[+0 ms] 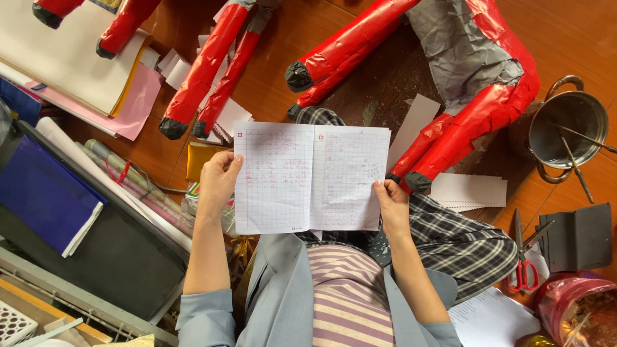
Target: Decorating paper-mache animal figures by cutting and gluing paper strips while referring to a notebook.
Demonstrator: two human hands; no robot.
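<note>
An open squared-paper notebook (310,177) with faint handwriting is held up over my lap. My left hand (218,182) grips its left edge, thumb on the page. My right hand (392,204) pinches its lower right corner. Below the notebook are my plaid trousers (459,241) and striped shirt. Just beyond the notebook lie the red paper-covered legs with black tips of a large red and grey paper figure (475,71).
A metal pot (569,125) with sticks stands at right, red-handled scissors (524,257) and dark foam pieces below it. White paper strips (469,191) lie by the figure. Stacked sheets (71,64), rolled paper (122,173) and a blue sheet (45,193) on a dark tray fill the left.
</note>
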